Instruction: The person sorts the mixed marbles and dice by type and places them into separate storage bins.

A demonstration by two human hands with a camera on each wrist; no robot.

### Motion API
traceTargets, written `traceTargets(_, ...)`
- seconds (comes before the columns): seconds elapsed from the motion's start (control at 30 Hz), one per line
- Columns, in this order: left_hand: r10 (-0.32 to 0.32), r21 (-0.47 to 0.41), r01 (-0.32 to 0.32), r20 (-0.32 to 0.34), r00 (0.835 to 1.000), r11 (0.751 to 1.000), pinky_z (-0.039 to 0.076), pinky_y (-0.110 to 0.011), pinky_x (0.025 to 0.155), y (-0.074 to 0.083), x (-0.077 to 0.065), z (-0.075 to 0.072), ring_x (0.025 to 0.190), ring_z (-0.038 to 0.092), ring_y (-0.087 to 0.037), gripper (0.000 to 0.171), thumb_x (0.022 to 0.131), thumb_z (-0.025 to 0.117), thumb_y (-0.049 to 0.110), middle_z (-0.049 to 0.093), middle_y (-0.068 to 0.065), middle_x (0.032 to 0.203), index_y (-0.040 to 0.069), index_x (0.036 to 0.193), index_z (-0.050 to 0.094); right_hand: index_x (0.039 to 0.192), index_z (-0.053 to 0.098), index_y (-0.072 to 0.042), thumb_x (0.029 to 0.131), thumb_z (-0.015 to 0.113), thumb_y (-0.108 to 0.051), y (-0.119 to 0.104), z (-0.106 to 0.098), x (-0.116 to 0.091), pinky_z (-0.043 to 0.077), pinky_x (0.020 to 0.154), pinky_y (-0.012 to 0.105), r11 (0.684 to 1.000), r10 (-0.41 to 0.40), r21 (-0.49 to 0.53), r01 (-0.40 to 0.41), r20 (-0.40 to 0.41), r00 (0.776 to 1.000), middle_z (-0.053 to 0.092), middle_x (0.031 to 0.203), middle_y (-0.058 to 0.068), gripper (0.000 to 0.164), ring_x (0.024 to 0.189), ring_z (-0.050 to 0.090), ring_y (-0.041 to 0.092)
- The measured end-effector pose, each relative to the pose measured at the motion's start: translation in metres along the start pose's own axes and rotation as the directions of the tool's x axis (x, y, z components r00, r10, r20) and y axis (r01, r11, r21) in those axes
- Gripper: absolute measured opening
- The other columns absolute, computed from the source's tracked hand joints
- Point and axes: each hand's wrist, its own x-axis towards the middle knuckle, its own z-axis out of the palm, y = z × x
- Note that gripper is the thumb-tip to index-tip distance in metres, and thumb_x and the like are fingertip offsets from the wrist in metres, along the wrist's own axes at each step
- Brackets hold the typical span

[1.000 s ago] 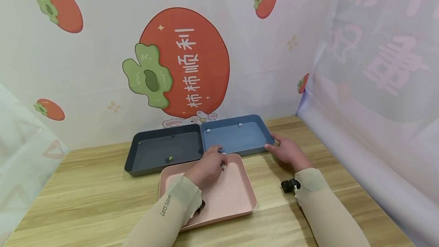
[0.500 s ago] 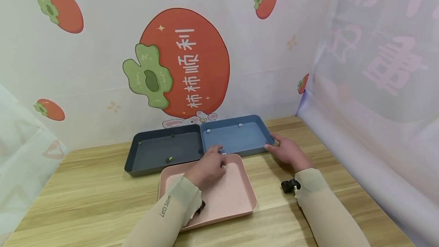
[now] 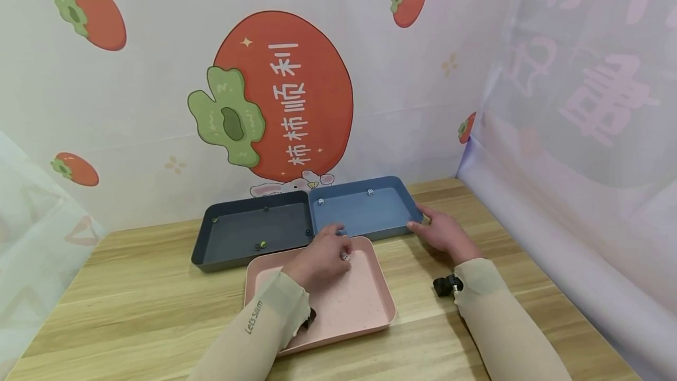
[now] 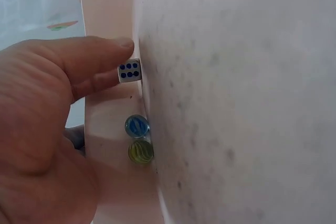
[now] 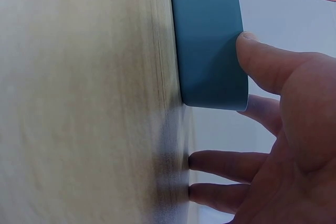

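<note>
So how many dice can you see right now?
3. One die is pinched by the left hand over the pink tray; two sit in the blue tray. Others may be hidden.

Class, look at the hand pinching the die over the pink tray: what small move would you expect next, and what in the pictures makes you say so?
Probably a short lift and carry of the die toward the blue tray. The left hand already pinches it between thumb and finger above the pink tray; two white dice lie in the blue tray, marbles in the dark tray, and the right hand touches the blue tray's corner.
</note>
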Motion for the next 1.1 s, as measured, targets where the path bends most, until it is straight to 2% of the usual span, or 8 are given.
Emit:
traceTargets(0.17, -0.025, -0.007, 0.025, 0.002, 1.0, 1.0, 0.042, -0.04, 0.096, 0.001, 0.0, -0.001, 0.14, 0.031, -0.028, 0.011, 0.088, 0.068, 0.017, 0.036, -0.013, 0.153, 0.02, 0.08, 0.06, 0.157, 0.028, -0.005, 0.101, 0.055, -0.046, 0.0, 0.0, 0.0, 0.032, 0.105, 0.061, 1.0, -0.001, -0.001, 0.001, -0.003, 1.0, 0.042, 0.147, 0.029, 0.074, 0.133, 0.039, 0.048)
traceTargets(0.33, -0.024, -0.011, 0.024, 0.009, 1.0, 1.0, 0.04, -0.04, 0.098, 0.002, 0.0, -0.002, 0.14, 0.032, -0.028, 0.012, 0.089, 0.069, 0.015, 0.036, -0.013, 0.153, 0.019, 0.079, 0.062, 0.157, 0.028, -0.005, 0.101, 0.055, -0.045, 0.001, 0.0, 0.0, 0.032, 0.105, 0.061, 1.0, -0.005, -0.007, 0.005, -0.005, 1.0, 0.042, 0.147, 0.029, 0.074, 0.133, 0.039, 0.048)
traceTargets(0.6, -0.029, -0.015, 0.029, 0.012, 1.0, 0.999, 0.031, -0.046, 0.11, 0.003, 0.001, 0.0, 0.142, 0.029, -0.03, 0.01, 0.089, 0.069, 0.013, 0.039, -0.011, 0.152, 0.022, 0.087, 0.07, 0.157, 0.029, -0.005, 0.101, 0.055, -0.045, -0.001, 0.0, 0.0, 0.032, 0.105, 0.062, 1.0, -0.004, -0.007, 0.004, -0.007, 1.0, 0.043, 0.146, 0.029, 0.073, 0.133, 0.039, 0.048)
traceTargets(0.77, -0.058, -0.087, 0.059, 0.019, 0.998, 0.994, 0.025, -0.053, 0.112, 0.002, 0.002, -0.001, 0.143, 0.026, -0.032, 0.012, 0.089, 0.067, 0.014, 0.038, -0.009, 0.152, 0.025, 0.087, 0.073, 0.157, 0.03, -0.006, 0.1, 0.056, -0.046, -0.001, 0.002, 0.0, 0.032, 0.105, 0.061, 1.0, -0.01, -0.01, 0.01, -0.008, 1.0, 0.042, 0.147, 0.029, 0.074, 0.133, 0.039, 0.048)
traceTargets(0.83, -0.053, -0.12, 0.054, 0.018, 0.998, 0.991, 0.023, -0.054, 0.112, 0.003, 0.003, -0.003, 0.143, 0.026, -0.033, 0.01, 0.09, 0.068, 0.015, 0.038, -0.01, 0.153, 0.023, 0.09, 0.075, 0.157, 0.03, -0.006, 0.1, 0.056, -0.047, -0.001, 0.002, 0.0, 0.032, 0.105, 0.061, 1.0, -0.014, -0.013, 0.014, -0.008, 1.0, 0.042, 0.147, 0.029, 0.074, 0.133, 0.039, 0.048)
traceTargets(1.0, -0.012, -0.13, 0.014, 0.02, 1.0, 0.991, 0.021, -0.057, 0.112, 0.006, 0.006, -0.012, 0.141, 0.028, -0.036, 0.011, 0.091, 0.072, 0.019, 0.04, -0.015, 0.151, 0.018, 0.1, 0.078, 0.157, 0.029, -0.005, 0.1, 0.056, -0.046, -0.001, 0.001, 0.0, 0.031, 0.105, 0.062, 1.0, -0.011, -0.008, 0.011, -0.004, 1.0, 0.041, 0.147, 0.029, 0.074, 0.133, 0.039, 0.049)
traceTargets(1.1, -0.013, -0.149, 0.019, 0.042, 0.999, 0.989, 0.023, -0.059, 0.111, 0.009, 0.005, -0.019, 0.143, 0.025, -0.037, 0.012, 0.093, 0.071, 0.02, 0.037, -0.014, 0.153, 0.018, 0.102, 0.078, 0.157, 0.029, -0.006, 0.1, 0.056, -0.047, -0.001, 0.0, 0.0, 0.031, 0.105, 0.063, 1.0, -0.004, -0.003, 0.004, -0.001, 1.0, 0.041, 0.147, 0.029, 0.074, 0.134, 0.038, 0.049)
